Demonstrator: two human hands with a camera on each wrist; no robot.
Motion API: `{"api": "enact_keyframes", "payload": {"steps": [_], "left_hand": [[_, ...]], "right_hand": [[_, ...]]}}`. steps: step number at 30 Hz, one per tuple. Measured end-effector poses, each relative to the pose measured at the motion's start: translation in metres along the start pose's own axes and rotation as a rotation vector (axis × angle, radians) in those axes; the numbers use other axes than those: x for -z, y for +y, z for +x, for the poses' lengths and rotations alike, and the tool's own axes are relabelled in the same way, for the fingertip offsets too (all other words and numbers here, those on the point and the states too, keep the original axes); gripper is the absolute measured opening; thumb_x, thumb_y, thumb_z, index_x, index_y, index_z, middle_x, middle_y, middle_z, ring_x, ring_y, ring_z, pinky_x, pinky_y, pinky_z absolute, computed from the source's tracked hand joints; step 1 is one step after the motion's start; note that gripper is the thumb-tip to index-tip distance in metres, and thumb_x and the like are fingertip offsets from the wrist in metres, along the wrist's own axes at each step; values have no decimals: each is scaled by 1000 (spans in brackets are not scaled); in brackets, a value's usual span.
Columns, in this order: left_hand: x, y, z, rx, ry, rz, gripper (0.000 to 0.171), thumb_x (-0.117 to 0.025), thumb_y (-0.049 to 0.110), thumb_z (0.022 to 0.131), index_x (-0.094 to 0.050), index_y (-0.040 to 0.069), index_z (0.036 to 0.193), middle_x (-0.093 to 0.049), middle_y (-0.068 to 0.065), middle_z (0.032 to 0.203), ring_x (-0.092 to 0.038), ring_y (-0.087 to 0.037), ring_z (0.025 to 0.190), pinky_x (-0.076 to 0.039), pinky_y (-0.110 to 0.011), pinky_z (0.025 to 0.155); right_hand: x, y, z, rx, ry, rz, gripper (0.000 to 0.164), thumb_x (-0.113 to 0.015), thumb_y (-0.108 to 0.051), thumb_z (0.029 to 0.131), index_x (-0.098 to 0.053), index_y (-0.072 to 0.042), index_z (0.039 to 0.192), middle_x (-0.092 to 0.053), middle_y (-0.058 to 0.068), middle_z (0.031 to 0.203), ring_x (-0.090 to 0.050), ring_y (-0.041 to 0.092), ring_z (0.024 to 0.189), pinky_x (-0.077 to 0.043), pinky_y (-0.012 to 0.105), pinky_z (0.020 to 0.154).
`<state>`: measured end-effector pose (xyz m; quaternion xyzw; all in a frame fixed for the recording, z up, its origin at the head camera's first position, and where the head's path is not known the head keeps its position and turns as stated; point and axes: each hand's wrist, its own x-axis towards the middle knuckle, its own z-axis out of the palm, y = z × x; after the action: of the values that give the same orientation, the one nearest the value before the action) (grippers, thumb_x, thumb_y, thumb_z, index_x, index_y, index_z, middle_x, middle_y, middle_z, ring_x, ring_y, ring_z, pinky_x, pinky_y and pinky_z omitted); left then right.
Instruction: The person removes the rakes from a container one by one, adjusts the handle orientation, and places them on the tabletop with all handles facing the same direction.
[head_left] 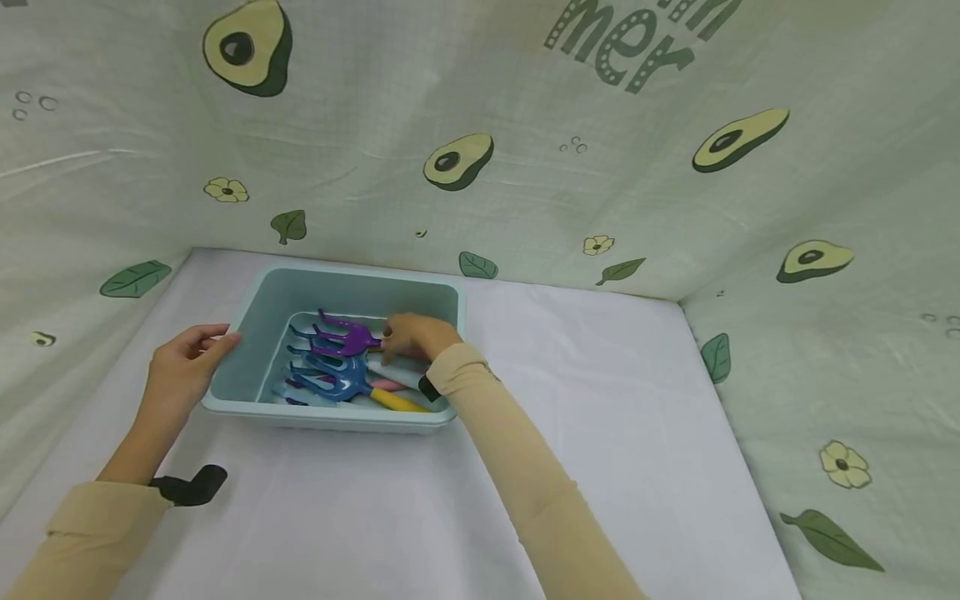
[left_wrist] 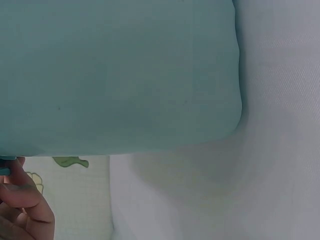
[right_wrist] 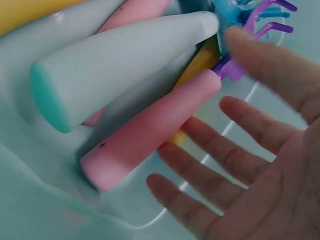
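Two bare hands work at a blue-green tub of garden forks on a white-covered table, the tub lying toward nine o'clock in the head view. At the tub's nine o'clock rim, the left hand pinches the edge between thumb and fingers. Toward three o'clock inside, the right hand spreads its fingers wide beside the pink handle of a purple fork; whether the fingertips touch it, one cannot tell.

The purple tines point to nine o'clock and overlap blue ones, so a straight lift could well snag and drag a neighbor along. A blue fork lies toward six o'clock, its yellow handle running out to four. A fat gray handle lies close alongside the pink one and might crowd the fingers into taking the wrong tool. The pink handle looks smooth and could roll from a loose grasp. With the tub pinched at one side only, a caught tine might tug it askew.
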<state>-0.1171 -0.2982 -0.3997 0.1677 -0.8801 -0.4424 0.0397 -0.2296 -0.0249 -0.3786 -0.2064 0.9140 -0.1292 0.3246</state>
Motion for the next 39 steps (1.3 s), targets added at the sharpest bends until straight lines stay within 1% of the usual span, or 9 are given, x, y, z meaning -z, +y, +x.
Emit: {"api": "enact_keyframes", "payload": {"steps": [8, 14, 18, 23, 25, 28, 32, 35, 39], "left_hand": [[3, 4, -5, -13, -5, 20, 62, -51, 49, 90, -49, 1, 130, -48, 13, 83, -47, -3, 75, -41, -5, 57], [3, -6, 2, -14, -4, 8, 63, -52, 51, 89, -50, 3, 128, -49, 10, 84, -45, -6, 76, -41, -11, 57], [-2, -17, 11, 28, 34, -19, 61, -55, 54, 86, -54, 9, 126, -51, 10, 83, -47, -4, 75, -43, -13, 56], [0, -9, 7, -2, 20, -8, 63, -54, 52, 88, -51, 3, 128, -50, 11, 82, -46, -3, 74, -42, -11, 56], [1, -3, 2, -9, 10, 4, 63, -53, 51, 89, -50, 1, 128, -49, 13, 81, -46, -2, 73, -41, -9, 56], [2, 4, -3, -1, 5, 16, 62, -52, 49, 90, -49, 1, 129, -48, 16, 80, -45, 0, 73, -40, -10, 56], [1, 7, -5, 2, 9, 25, 63, -51, 49, 90, -49, 0, 129, -47, 17, 79, -44, 1, 73, -40, -9, 56], [1, 8, -5, 4, 9, 24, 63, -51, 49, 90, -49, 0, 129, -47, 16, 79, -44, 1, 73, -40, -8, 56], [1, 7, -5, 12, -1, 15, 63, -52, 49, 90, -49, 0, 129, -47, 18, 79, -45, 2, 73, -40, -8, 56]], "right_hand": [[-2, 0, -1, -32, -45, 16, 51, -66, -25, 84, -51, -18, 132, -51, 1, 135, -49, 18, 116, -39, 38, 98], [-3, 1, 1, -69, -102, 27, 52, -66, -25, 85, -48, -21, 134, -49, 0, 136, -46, 17, 115, -38, 37, 100], [-2, 2, 3, -77, -137, 29, 56, -65, -22, 86, -44, -22, 137, -45, 0, 139, -43, 17, 118, -36, 38, 103], [-2, 3, 1, -74, -138, 7, 58, -65, -18, 85, -42, -25, 139, -42, -1, 142, -41, 18, 123, -35, 39, 104], [-2, 3, 0, -84, -138, 17, 57, -65, -18, 86, -44, -26, 137, -44, -1, 140, -43, 19, 117, -37, 38, 101], [-3, 3, -2, -109, -139, 78, 50, -65, -16, 85, -49, -25, 132, -50, 1, 128, -47, 18, 102, -45, 32, 86], [-5, 4, -4, -133, -135, 161, 42, -63, -10, 86, -54, -23, 125, -52, 3, 111, -49, 17, 84, -43, 23, 63], [-6, 3, -5, -133, -139, 169, 41, -61, -8, 87, -54, -23, 124, -50, 3, 108, -49, 17, 80, -41, 21, 59], [-6, 2, -5, -120, -159, 124, 42, -62, -9, 87, -53, -25, 125, -50, 2, 108, -49, 18, 85, -43, 22, 62]]}}
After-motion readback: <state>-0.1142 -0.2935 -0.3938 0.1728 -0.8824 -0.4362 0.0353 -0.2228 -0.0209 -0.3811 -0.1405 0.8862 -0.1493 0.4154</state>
